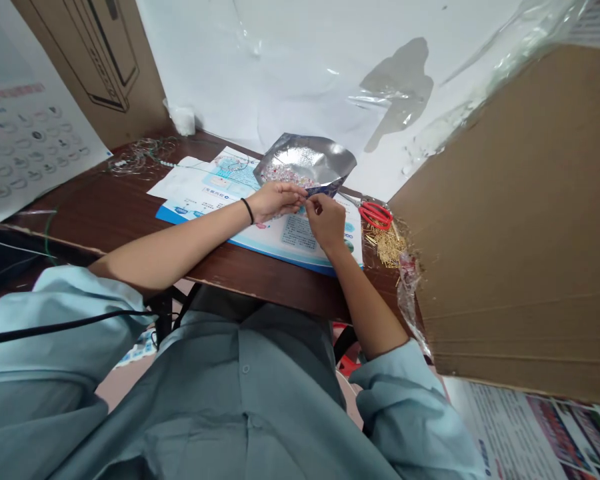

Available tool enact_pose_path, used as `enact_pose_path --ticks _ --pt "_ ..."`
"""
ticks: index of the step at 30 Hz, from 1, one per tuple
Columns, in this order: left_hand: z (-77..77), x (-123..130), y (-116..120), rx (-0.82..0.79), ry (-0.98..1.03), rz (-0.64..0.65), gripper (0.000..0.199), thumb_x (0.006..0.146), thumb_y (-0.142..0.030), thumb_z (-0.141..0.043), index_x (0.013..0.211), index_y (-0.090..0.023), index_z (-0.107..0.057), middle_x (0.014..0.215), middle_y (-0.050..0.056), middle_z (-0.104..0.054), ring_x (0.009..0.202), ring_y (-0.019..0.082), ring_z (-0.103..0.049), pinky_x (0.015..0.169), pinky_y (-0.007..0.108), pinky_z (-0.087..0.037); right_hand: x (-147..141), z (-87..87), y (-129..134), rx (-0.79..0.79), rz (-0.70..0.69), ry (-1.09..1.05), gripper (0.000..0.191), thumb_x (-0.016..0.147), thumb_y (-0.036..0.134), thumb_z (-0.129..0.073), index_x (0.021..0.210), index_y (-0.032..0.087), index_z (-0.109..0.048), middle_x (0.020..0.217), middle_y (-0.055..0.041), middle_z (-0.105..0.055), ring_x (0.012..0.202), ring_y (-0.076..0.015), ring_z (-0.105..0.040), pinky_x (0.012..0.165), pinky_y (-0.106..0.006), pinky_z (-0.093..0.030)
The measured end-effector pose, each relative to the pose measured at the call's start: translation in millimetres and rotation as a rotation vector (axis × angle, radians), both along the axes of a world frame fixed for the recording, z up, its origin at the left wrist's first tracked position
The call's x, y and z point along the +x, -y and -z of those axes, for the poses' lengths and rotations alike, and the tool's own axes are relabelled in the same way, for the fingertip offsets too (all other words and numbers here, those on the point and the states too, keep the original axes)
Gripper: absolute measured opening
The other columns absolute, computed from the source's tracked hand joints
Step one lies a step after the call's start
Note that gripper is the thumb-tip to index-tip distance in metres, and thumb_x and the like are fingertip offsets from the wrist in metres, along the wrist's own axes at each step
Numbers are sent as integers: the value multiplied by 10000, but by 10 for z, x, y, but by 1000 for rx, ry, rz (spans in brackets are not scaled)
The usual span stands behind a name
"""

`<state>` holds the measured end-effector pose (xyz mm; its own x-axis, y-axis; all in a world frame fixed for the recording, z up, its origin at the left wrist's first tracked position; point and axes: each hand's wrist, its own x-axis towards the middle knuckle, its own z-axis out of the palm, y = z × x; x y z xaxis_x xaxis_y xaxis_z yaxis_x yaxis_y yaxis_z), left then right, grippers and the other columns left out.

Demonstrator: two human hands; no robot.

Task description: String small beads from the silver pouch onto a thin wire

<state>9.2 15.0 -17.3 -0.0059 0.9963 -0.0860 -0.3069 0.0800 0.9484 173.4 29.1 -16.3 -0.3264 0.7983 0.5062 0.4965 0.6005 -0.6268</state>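
My left hand [279, 201] is at the near edge of a silver foil bag [325, 157], its fingers pinched together on something too small to make out. My right hand [326, 220] meets it from the right, thumb and forefinger closed at the same spot, and what they hold is likewise too small to tell. Small pink and clear beads [289, 175] lie inside the open bag. Beneath the bag and hands are printed papers [300, 230] on the dark brown table [260, 277].
Red-handled scissors [376, 215] and a pile of gold pins [390, 245] lie right of the papers. Tangled clear thread [143, 157] sits at the back left. A cardboard panel [520, 227] borders the right side, and a white sheet [300, 73] rises behind.
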Motion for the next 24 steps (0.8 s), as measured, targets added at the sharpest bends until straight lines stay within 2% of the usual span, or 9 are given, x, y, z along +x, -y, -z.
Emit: enact_pose_path --ticks 4,10,18,24 --pt "-12 -1 14 -14 0 3 95 871 -29 -685 935 -86 -725 769 41 -701 697 74 -669 786 238 -569 -13 22 6 -71 -2 -15 165 912 201 -598 752 210 -635 736 -13 -648 700 -157 -582 786 -331 -454" --pt "-6 -20 -6 -14 -4 9 157 837 -18 -710 973 -96 -717 767 36 -710 717 89 -683 842 262 -575 -25 23 4 -103 28 -55 162 901 214 -596 744 219 -635 754 -11 -679 715 -156 -593 787 -316 -462" --pt "-28 -18 -14 -25 -28 -3 90 865 -44 -708 835 -120 -670 654 -6 -647 632 64 -646 769 213 -554 -58 -23 41 -129 34 -84 176 883 213 -601 708 220 -602 685 7 -631 677 -143 -567 773 -307 -464" --pt "-47 -22 20 12 -59 24 110 827 -111 -790 782 -125 -690 671 18 -656 649 84 -651 728 224 -560 -85 -44 81 -137 38 -110 164 859 207 -605 696 220 -594 664 16 -621 673 -142 -569 757 -293 -459"
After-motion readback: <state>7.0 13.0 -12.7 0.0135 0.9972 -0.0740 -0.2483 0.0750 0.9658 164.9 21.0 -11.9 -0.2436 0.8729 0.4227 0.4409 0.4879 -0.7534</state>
